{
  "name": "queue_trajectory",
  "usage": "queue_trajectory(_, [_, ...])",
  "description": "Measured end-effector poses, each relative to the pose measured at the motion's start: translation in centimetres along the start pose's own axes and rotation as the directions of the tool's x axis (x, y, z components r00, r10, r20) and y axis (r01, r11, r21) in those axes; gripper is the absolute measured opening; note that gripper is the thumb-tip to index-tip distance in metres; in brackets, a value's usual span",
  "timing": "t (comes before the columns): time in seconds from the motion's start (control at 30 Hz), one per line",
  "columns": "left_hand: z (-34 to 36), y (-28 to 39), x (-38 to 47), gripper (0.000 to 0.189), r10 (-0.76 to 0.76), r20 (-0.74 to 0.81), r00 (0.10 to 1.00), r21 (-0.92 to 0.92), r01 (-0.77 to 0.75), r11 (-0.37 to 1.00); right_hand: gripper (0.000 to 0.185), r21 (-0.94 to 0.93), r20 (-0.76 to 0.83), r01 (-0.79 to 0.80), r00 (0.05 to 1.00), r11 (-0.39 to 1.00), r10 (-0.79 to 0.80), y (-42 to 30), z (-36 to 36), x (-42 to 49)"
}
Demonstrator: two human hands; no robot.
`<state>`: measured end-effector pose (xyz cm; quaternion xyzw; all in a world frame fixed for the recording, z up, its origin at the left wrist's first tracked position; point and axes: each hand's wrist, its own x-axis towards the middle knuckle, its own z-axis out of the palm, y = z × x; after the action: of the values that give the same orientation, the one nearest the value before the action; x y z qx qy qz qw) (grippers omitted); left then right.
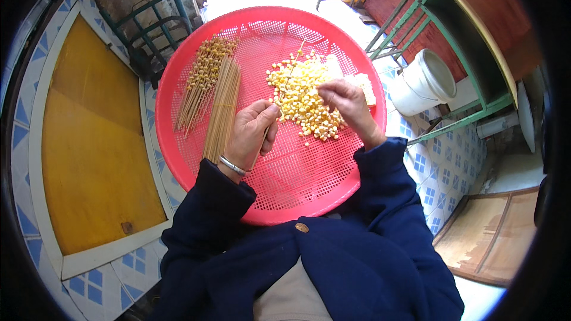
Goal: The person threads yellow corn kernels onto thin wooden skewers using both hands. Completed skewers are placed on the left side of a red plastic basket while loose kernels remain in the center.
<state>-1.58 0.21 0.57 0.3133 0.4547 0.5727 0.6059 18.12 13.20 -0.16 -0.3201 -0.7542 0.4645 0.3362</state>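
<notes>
A round red plastic sieve basket [276,218] lies before me. My left hand [256,131], with a silver bracelet at the wrist, is closed on a thin stick [285,81] that has small yellow pieces near its far end. My right hand [345,102] hovers over the right side of a heap of yellow, kernel-like pieces [308,98]; its fingers are curled, and whether they pinch a piece cannot be told. Left of my left hand lies a banded bundle of plain thin sticks [223,102]. Beyond it rest several sticks tipped with yellow pieces [207,62]. Pale pieces [363,87] lie partly behind my right hand.
A white bucket [421,82] stands on the right beside a green metal frame [477,84]. On the left is a yellow panel with a pale frame [102,142]. A dark green metal rack [151,22] stands beyond the basket's left edge. A wooden board [486,236] lies at lower right.
</notes>
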Motion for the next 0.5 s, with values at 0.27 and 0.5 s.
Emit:
queue_trajectory(0.27, [0.6, 0.3, -0.4, 0.020, 0.025, -0.008, 1.000, 0.039, -0.025, 0.999, 0.020, 0.662, -0.124, -0.081, 0.969, 0.745, 0.215, 0.1, -0.1, 4.9])
queue_trajectory(0.5, [1.6, -0.1, -0.5, 0.019, -0.057, -0.021, 0.998, 0.120, 0.059, 0.991, 0.024, 0.746, -0.128, -0.093, 0.951, 0.659, 0.280, 1.6, -0.1, 4.7])
